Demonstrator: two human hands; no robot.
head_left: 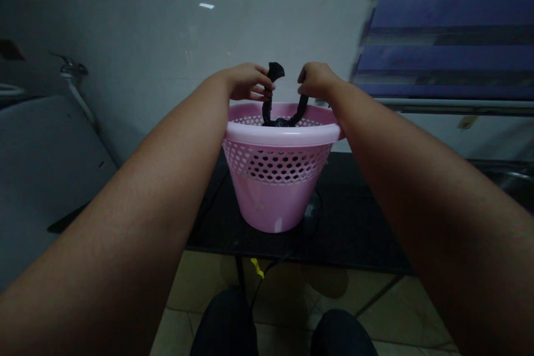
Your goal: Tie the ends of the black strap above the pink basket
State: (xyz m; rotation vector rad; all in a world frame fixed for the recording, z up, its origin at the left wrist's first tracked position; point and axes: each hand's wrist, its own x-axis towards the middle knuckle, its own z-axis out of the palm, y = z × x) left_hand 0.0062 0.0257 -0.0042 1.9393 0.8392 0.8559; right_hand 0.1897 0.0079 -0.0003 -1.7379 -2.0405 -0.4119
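Observation:
A pink plastic basket (278,178) with a perforated upper wall stands on a dark table (354,222). A black bag (278,120) lies inside it, and its two twisted ends rise above the rim. My left hand (246,82) is closed on the left end, which sticks up past my fingers. My right hand (315,79) is closed on the right end. Both hands hover just above the far rim of the basket, a short gap apart.
A white tiled wall (167,28) stands behind the basket. A blue striped blind (450,28) hangs at the upper right. A grey surface (41,161) with a tap (73,71) lies at the left. A black cable with a yellow tag (257,268) hangs under the table near my knees.

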